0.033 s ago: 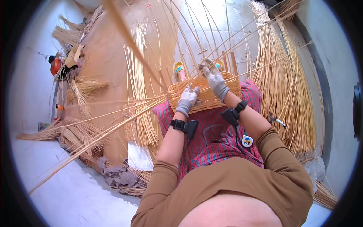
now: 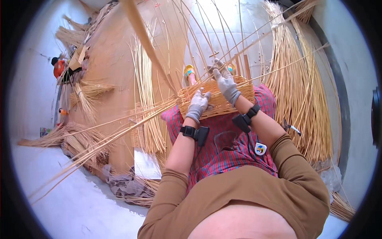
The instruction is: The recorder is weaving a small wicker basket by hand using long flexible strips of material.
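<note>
A rectangular wicker basket (image 2: 217,104) lies across my lap on a striped red cloth (image 2: 223,137). Grey-white gloves cover both hands. My left hand (image 2: 198,104) is closed on the basket's near wall, toward its left end. Over the far rim, my right hand (image 2: 225,83) pinches a thin wicker rod (image 2: 211,74); its fingertips are partly hidden among crossing rods. Long unwoven rods fan out ahead and to both sides, with a sheaf of them (image 2: 115,137) running out at the left. Flat wooden stakes (image 2: 246,67) rise from the basket's right end.
A large bundle of rods (image 2: 300,107) lies on the right, with a white-handled tool (image 2: 295,129) on it. Another bundle (image 2: 146,91) lies left of my knees, near a white sheet (image 2: 146,165). A person in orange (image 2: 59,68) is at the far left.
The thick blurred rod at the upper left has swung slightly to the right. Rod ends at the lower left have shifted a little. Both hands stay nearly in place.
</note>
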Motion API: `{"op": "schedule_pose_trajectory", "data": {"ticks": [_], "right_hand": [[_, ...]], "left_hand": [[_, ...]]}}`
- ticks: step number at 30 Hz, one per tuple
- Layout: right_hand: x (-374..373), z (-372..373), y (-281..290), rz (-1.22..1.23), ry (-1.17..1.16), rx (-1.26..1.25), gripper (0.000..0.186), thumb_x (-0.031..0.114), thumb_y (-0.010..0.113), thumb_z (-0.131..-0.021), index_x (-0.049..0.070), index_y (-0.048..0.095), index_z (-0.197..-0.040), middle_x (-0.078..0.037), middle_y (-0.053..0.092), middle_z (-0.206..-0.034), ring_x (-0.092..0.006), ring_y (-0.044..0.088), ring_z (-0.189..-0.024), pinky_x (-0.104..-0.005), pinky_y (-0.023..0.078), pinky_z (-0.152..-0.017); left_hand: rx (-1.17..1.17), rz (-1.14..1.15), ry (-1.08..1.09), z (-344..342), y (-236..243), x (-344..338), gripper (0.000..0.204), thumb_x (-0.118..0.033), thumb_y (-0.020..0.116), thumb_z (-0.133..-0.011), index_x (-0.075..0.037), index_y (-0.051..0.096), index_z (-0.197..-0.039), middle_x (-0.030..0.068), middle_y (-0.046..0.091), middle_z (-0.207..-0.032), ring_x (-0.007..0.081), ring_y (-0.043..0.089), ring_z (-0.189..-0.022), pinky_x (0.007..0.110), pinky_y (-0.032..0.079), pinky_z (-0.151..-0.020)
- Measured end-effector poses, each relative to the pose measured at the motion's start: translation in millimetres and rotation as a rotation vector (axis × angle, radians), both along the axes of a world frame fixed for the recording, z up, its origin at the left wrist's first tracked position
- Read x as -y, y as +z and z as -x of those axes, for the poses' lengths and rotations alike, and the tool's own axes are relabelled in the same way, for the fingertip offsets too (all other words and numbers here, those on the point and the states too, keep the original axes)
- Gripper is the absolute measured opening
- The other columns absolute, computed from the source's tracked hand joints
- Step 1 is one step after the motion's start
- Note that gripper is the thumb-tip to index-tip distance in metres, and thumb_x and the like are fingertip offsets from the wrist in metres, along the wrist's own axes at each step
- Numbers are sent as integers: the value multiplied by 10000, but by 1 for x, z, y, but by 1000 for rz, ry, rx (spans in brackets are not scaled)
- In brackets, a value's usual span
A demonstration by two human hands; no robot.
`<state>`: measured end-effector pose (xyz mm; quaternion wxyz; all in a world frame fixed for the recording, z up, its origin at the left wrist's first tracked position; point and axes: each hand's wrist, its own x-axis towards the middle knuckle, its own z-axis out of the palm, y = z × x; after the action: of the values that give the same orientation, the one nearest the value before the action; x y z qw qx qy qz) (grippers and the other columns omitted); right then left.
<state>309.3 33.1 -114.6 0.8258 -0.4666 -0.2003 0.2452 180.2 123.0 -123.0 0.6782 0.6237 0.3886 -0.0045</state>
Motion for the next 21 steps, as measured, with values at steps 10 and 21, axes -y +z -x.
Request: {"op": "schedule_pose_trajectory", "data": {"ticks": [10, 21], "right_hand": [[55, 30, 35, 466, 80, -215, 273, 250, 633, -1018, 62, 660, -1214, -67, 727, -968, -144, 703, -761, -276, 582, -600], [91, 63, 50, 552, 389, -417, 441, 428, 552, -1045, 42, 651, -1235, -101, 741, -1028, -171, 719, -807, -285, 580, -662]], "left_hand": [[399, -1291, 124, 62, -9, 48, 388, -22, 627, -969, -22, 556, -1350, 119, 594, -1260, 170, 686, -791, 292, 595, -634], [-190, -344, -197, 8, 43, -1, 504, -348, 535, -1062, 44, 512, -1376, 163, 710, -1027, 187, 677, -531, 309, 522, -447]]}}
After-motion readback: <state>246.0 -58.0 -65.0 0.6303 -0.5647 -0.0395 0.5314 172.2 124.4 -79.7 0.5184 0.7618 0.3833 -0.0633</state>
